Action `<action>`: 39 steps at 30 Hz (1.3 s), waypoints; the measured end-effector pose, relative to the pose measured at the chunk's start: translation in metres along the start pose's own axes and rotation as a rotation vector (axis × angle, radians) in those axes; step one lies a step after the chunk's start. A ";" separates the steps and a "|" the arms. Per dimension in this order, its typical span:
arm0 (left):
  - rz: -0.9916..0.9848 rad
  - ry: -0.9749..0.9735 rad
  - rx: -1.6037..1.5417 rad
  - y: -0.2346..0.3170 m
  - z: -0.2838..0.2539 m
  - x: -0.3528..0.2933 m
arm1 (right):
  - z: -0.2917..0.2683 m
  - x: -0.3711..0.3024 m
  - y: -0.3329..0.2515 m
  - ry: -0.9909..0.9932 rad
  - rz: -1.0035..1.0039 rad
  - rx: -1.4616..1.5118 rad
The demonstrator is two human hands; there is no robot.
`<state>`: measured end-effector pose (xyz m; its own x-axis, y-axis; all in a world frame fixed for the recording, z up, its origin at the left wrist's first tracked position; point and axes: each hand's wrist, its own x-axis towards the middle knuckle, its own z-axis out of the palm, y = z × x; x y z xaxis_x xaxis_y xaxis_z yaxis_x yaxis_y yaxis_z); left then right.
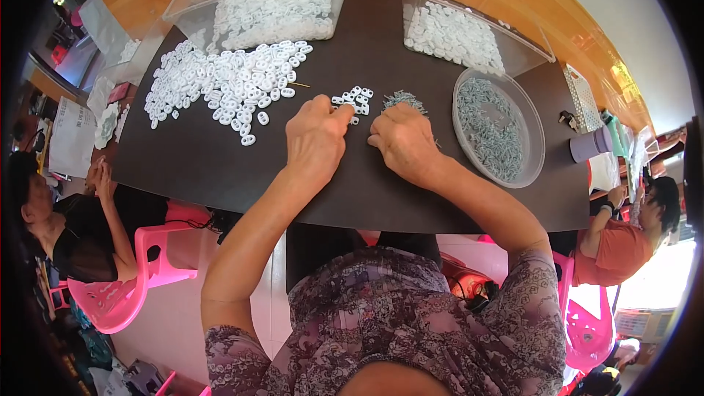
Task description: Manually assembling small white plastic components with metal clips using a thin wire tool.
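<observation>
My left hand point(317, 136) is closed, thumb and fingers pinched together beside a small cluster of white two-holed plastic pieces point(359, 95) on the dark brown table point(381, 198). What the fingertips hold is hidden. A short way to its right, my right hand point(405, 141) is curled closed just in front of a little heap of grey screws point(402, 97). Anything between its fingers is too small to make out. A wide heap of the same white pieces point(235, 81) spreads over the table's left part, with a thin brass-coloured rod point(298, 85) at its edge.
On the right stands a round clear tub point(541, 148) of grey screws. Two clear bins point(339, 11) point(539, 48) of white parts line the back. A purple cup point(591, 144) and keys point(567, 119) lie far right. Seated people flank the table on pink chairs point(136, 286).
</observation>
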<state>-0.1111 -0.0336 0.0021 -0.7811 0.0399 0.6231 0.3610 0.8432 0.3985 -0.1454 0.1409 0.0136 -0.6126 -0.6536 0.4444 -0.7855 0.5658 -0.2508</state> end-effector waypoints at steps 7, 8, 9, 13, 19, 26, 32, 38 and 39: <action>0.167 -0.152 0.145 0.001 0.009 0.005 | 0.003 0.000 0.000 -0.009 -0.078 0.026; 0.167 -0.167 0.139 0.003 0.008 0.006 | 0.002 -0.001 0.000 -0.008 -0.079 0.026; 0.166 -0.181 0.133 0.004 0.007 0.008 | 0.001 -0.002 0.000 0.010 -0.103 0.023; 0.162 -0.223 0.123 0.007 0.004 0.012 | -0.004 -0.008 -0.001 0.050 -0.133 0.033; 0.210 -0.319 0.124 0.007 0.001 0.015 | -0.021 -0.013 -0.003 0.058 -0.033 0.119; 0.085 -0.212 -0.028 0.011 -0.007 -0.005 | -0.033 -0.019 -0.018 0.074 0.029 0.213; -0.850 -0.193 -1.155 0.023 -0.038 -0.034 | -0.033 -0.024 -0.046 0.040 0.374 0.668; -0.931 -0.052 -1.397 0.048 -0.055 -0.050 | -0.036 -0.021 -0.067 -0.019 0.534 0.891; -0.938 -0.052 -1.399 0.049 -0.055 -0.053 | -0.035 -0.021 -0.069 -0.018 0.532 0.917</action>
<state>-0.0242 -0.0238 0.0253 -0.9779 -0.1238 -0.1683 -0.0841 -0.5040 0.8596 -0.0751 0.1334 0.0521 -0.8924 -0.4449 0.0757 -0.1770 0.1906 -0.9656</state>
